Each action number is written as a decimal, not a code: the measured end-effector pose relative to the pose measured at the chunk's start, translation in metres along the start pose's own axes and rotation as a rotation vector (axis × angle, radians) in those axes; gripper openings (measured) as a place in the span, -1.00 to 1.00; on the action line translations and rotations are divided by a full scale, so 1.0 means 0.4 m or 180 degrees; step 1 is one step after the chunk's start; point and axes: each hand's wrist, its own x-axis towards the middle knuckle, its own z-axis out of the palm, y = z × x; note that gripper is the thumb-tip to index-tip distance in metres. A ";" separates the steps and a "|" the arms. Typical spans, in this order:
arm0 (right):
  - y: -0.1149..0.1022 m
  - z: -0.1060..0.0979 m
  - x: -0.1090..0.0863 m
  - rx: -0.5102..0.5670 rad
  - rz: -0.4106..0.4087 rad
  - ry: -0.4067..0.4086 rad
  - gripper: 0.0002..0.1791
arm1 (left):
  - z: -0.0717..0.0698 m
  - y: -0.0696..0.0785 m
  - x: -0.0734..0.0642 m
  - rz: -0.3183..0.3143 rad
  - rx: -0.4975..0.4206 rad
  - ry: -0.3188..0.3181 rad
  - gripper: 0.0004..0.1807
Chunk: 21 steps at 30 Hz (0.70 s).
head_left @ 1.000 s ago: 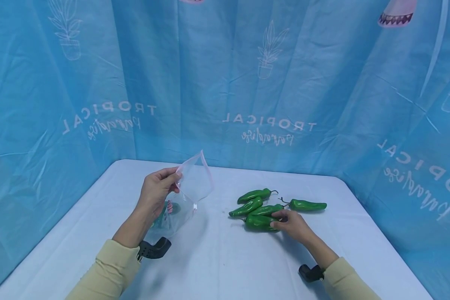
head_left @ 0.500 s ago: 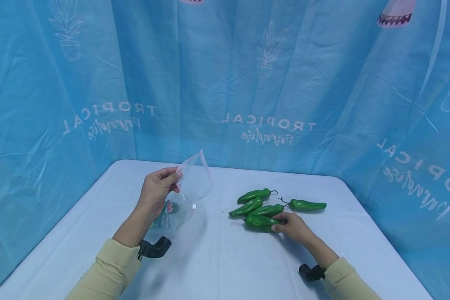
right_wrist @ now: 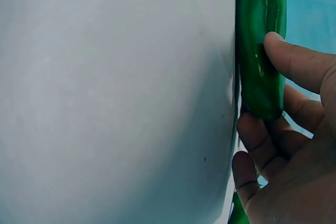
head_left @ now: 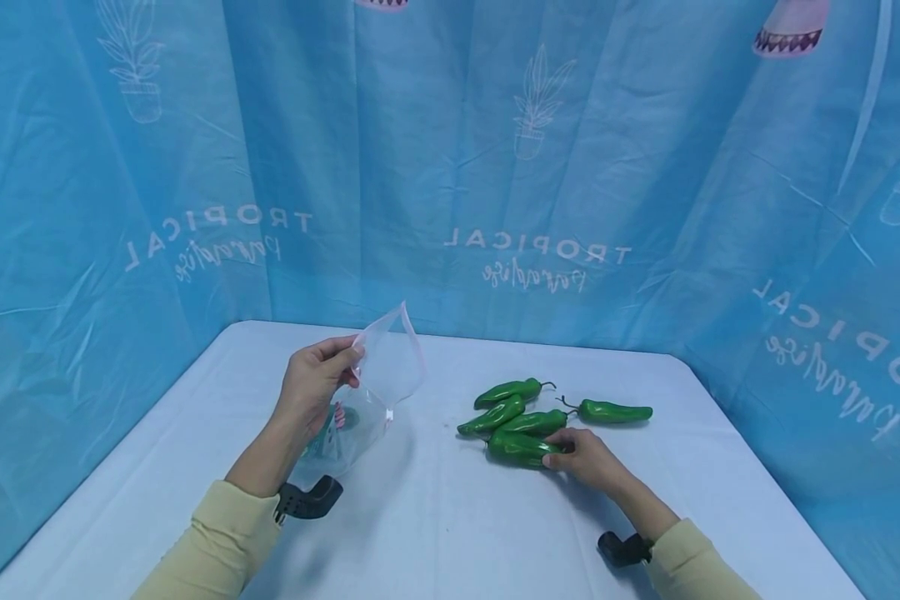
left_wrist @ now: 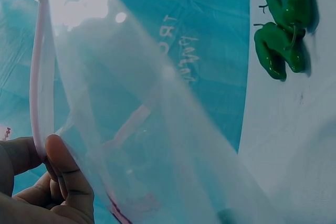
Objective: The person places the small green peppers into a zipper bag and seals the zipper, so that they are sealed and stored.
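My left hand (head_left: 311, 379) pinches the rim of a clear zip bag (head_left: 390, 367) between thumb and fingers, and the bag's mouth gapes. Low in the bag, partly behind the hand, a green and pink patch (head_left: 337, 415) shows; whether it is print or contents I cannot tell. My right hand (head_left: 588, 457) holds the right end of the nearest green pepper (head_left: 513, 447), which lies on the table. In the right wrist view the thumb (right_wrist: 294, 61) presses on that pepper (right_wrist: 260, 87), with fingers beyond it. Against its far side lies another pepper (head_left: 536, 422).
Further peppers lie close behind: a short one (head_left: 501, 414), one at the back (head_left: 508, 392) and one to the right (head_left: 615, 411). A white cloth covers the table (head_left: 435, 517). Blue printed curtains (head_left: 435, 167) hang behind it and along both sides.
My right hand's fingertips have shifted slightly nearer me, closing in on the near pepper's end. My left hand and the bag look almost the same.
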 end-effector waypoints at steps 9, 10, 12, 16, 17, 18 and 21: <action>-0.017 0.003 -0.015 0.0199 -0.0221 0.0053 -0.65 | 0.002 -0.007 -0.001 0.0009 0.0043 -0.0005 -0.55; -0.018 0.003 -0.016 0.0212 -0.0269 0.0065 -0.64 | 0.002 -0.008 -0.001 0.0012 0.0038 -0.0007 -0.55; -0.021 0.000 -0.018 0.0233 -0.0348 0.0089 -0.63 | 0.002 -0.008 -0.001 0.0015 0.0023 -0.0015 -0.56; -0.031 -0.007 -0.022 0.0234 -0.0445 0.0113 -0.60 | 0.001 -0.010 -0.001 0.0024 -0.0004 -0.0030 -0.55; -0.034 -0.009 -0.024 0.0239 -0.0464 0.0118 -0.60 | 0.001 -0.010 -0.001 0.0023 -0.0005 -0.0031 -0.56; -0.038 -0.013 -0.025 0.0245 -0.0475 0.0124 -0.59 | 0.001 -0.010 -0.001 0.0023 -0.0003 -0.0033 -0.56; -0.051 -0.026 -0.029 0.0286 -0.0459 0.0129 -0.58 | 0.002 -0.010 -0.001 0.0022 0.0016 -0.0024 -0.56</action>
